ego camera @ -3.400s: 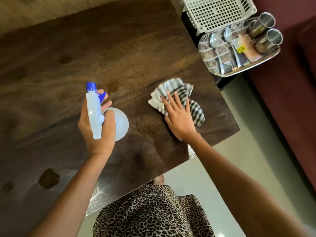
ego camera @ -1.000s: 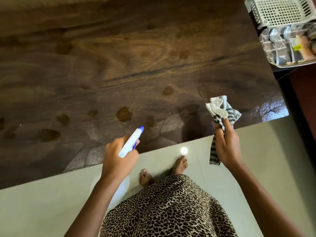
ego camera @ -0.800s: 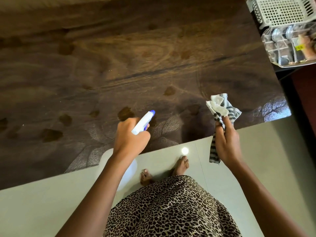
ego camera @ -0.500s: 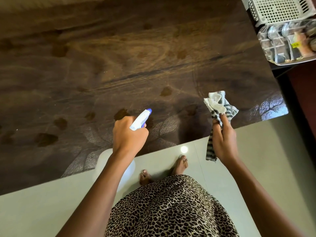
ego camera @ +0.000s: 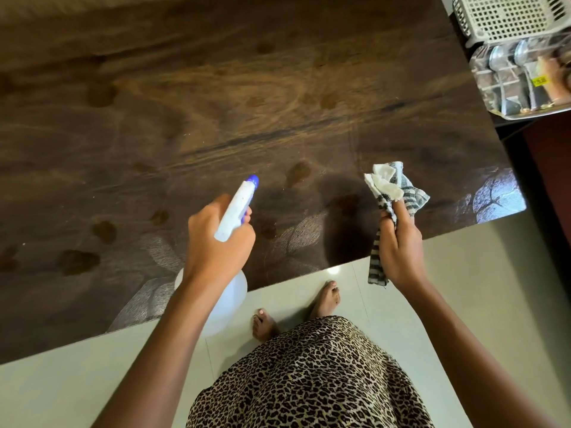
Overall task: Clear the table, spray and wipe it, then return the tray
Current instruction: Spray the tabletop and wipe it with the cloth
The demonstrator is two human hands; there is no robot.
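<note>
Closest is a spotted dress (ego camera: 309, 375) and bare feet (ego camera: 326, 296) on the pale floor (ego camera: 463, 288). Next come the hands, both above the near edge of the table (ego camera: 216, 118). The left hand (ego camera: 216, 245) is curled tight round the neck of the spray bottle (ego camera: 234, 208), with the blue tip pointing out over the wood. The right hand (ego camera: 400, 251) pinches a bunched striped cloth (ego camera: 392, 186), held up off the table with one end hanging down.

I think this is the spray step. To do it well, aim the tip at the dark spots (ego camera: 78, 261); give short squirts, low and close, so the wet lands on the wood and not on the floor; then lay the cloth flat and rub in long lines.

Far off at the right, past the table corner, the tray (ego camera: 525, 114) waits with spoons (ego camera: 497, 61) in it, just beside a white basket (ego camera: 509, 17). A small yellow tag (ego camera: 540, 80) sits in the tray, but its writing is too tiny to read; I see no words on the bottle.
</note>
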